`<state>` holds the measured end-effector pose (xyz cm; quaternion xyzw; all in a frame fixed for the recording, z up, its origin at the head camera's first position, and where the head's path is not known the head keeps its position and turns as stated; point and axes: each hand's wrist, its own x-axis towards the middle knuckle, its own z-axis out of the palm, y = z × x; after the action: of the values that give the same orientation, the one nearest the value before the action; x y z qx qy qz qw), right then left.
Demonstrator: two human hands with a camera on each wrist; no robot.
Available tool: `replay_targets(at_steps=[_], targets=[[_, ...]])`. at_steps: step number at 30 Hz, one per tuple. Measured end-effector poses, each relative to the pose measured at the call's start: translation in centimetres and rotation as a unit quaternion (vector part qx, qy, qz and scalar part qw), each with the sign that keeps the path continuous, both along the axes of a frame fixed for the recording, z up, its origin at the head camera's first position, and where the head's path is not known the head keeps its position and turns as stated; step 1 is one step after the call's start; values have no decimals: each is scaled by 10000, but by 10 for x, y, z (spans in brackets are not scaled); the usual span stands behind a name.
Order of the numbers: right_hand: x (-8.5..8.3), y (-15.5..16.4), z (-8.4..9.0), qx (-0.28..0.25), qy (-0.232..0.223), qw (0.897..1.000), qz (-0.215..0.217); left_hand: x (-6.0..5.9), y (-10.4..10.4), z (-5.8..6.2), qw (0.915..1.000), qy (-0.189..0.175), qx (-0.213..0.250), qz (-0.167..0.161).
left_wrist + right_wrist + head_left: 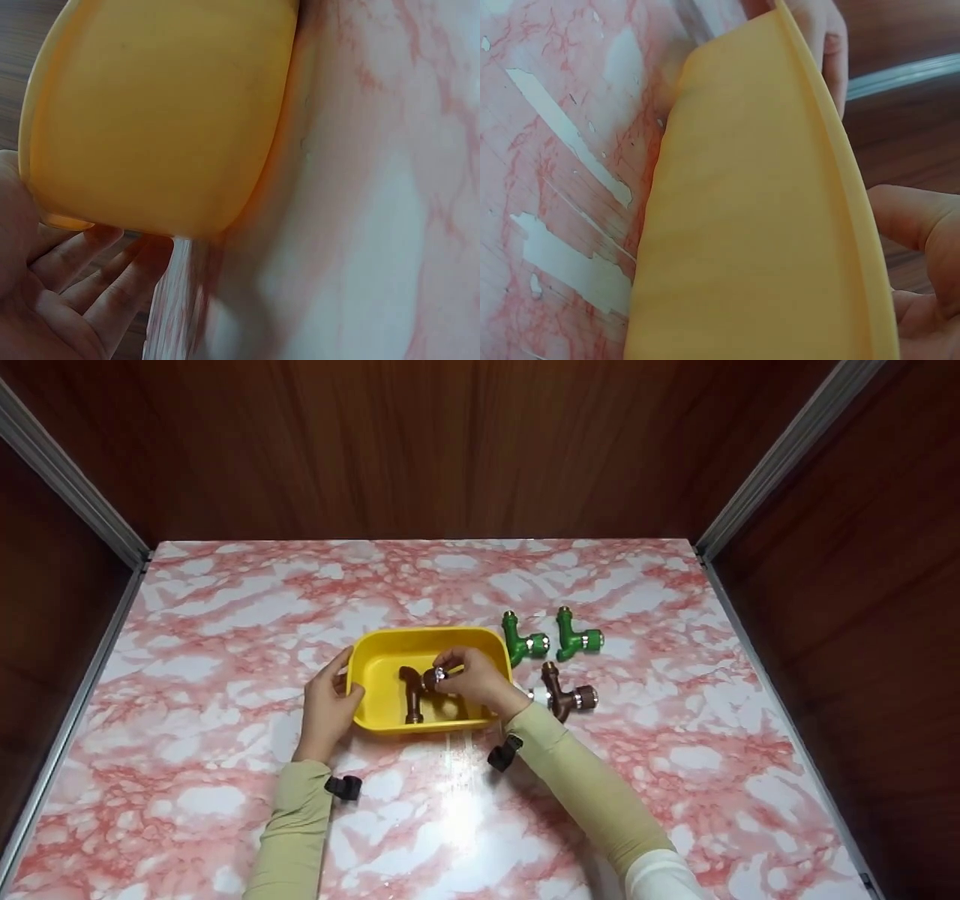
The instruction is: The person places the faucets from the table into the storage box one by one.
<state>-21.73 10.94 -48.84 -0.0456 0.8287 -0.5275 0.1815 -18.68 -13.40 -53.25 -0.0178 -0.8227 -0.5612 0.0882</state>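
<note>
A yellow plastic tub (390,639) stands on the table, its wall filling much of both wrist views. My left hand (328,709) grips its left end, the thumb at the rim and the fingers along the outside; in the left wrist view those fingers (112,292) reach around the tub's end. Inside the tub is a brown tap (413,694) with a metal-ringed knob. My right hand (474,679) reaches over the near right side and pinches that knob between thumb and fingers. The tub's wall hides the tap from both wrist cameras.
Right of the tub lie two green taps (514,634) (568,631) and another brown tap (555,690). A white piece (538,695) shows beside it, partly behind my right wrist. The marbled table (187,660) has dark wooden panels (450,450) around it.
</note>
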Motion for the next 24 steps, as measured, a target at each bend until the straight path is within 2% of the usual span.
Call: replay_targets(at_steps=[14,24], targets=[[-1,-2,-4,129,89,9999,-68,-2,0,4,10000,-75,-18,-28],[2,-2,-9,87,129,9999,-42,0,-1,1,9999,-111,-8,-65]])
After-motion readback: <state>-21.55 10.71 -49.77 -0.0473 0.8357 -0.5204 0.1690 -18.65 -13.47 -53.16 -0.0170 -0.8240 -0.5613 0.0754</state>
